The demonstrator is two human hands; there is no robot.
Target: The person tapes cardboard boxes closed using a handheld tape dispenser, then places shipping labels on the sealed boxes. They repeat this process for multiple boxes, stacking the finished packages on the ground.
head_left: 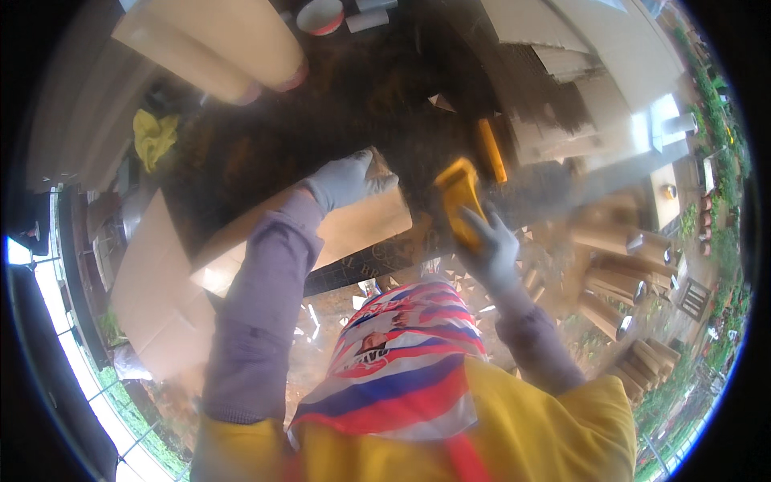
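Note:
My left hand (341, 183), in a pale grey glove, has its fingers curled over the far end of a long cardboard box (365, 221). The box lies slantwise across the dark tabletop (345, 120), partly covered by my left forearm. To the right of the box, my gloved right hand (491, 251) grips a yellow hand tool (459, 197) with a loop-like frame. The tool is blurred, so its exact kind does not show. It is raised apart from the box. A narrow yellow bar (492, 151) rests on the table just beyond it.
Large cardboard pieces (217, 40) stand at the far left, near a crumpled yellow cloth (154, 138). A red-and-white bowl (320, 16) sits at the back. Flat cardboard (590, 76) is stacked far right; a bent sheet (157, 297) is at left. Several cardboard boxes (614, 237) lie right.

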